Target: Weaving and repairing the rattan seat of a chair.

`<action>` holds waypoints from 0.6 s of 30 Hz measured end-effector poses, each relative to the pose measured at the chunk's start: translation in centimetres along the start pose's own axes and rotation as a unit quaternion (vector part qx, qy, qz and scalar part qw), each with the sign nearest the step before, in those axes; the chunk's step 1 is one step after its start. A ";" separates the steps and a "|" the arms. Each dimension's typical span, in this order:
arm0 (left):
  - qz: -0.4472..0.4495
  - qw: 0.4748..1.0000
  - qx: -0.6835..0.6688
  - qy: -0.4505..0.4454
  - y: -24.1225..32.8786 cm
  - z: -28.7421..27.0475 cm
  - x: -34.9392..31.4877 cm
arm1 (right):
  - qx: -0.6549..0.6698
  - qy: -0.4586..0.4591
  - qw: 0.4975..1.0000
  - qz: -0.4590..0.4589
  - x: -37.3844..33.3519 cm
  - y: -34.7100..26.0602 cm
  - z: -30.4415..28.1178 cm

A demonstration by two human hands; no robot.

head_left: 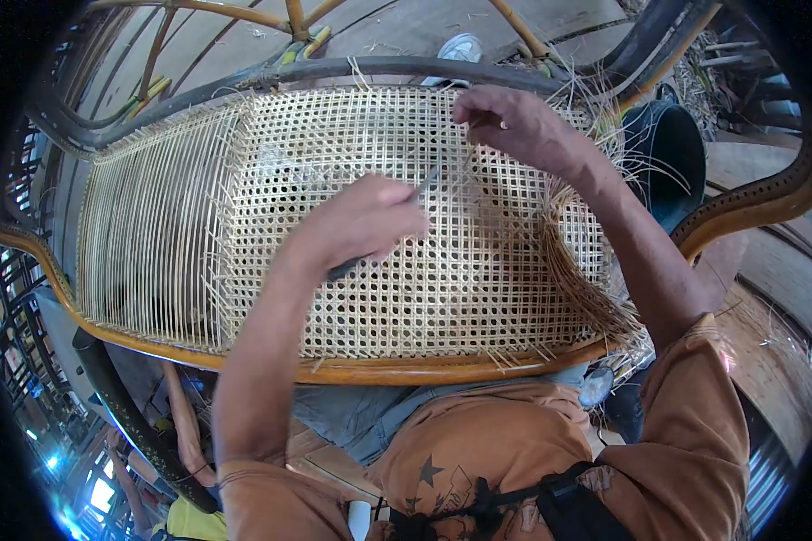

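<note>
A woven cane panel (397, 298) spans a bench frame in front of me, its open weave filling the middle and right. Toward the left end only parallel cane strands (149, 243) run across. My left hand (356, 221) is closed around a thin-bladed tool (427, 183), slightly blurred, over the middle of the weave; a dark end shows below the fist. By the far edge, right of centre, my right hand (514, 126) curls its fingers in a pinch just above the cane. What lies between those fingertips is too small to make out.
A bundle of loose cane strands (573, 261) lies over the panel's right end. Beyond it stands a dark green bucket (666, 162). The wooden front rail (406, 371) runs along my lap. A shoe (460, 49) shows past the far rail; another person's arm (185, 419) is at lower left.
</note>
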State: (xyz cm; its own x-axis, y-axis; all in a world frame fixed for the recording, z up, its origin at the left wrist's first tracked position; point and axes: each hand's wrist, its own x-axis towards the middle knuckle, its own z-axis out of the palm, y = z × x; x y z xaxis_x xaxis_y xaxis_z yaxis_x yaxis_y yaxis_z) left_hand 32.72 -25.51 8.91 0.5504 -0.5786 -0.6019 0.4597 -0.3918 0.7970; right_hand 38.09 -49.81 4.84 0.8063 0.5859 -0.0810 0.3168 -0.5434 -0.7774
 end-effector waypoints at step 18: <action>-0.129 0.989 -0.057 0.048 -5.5 -2.6 -19.6 | -0.082 -0.168 0.982 -0.038 0.9 3.2 2.1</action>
State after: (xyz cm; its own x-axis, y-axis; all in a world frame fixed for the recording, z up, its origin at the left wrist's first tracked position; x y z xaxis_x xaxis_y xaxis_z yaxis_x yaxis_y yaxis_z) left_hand 21.25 -10.14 16.19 0.4656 -0.3975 -0.7907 0.6658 -0.4313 0.6088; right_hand 38.76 -49.77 0.96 0.5764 0.7781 -0.2494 0.4674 -0.5644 -0.6804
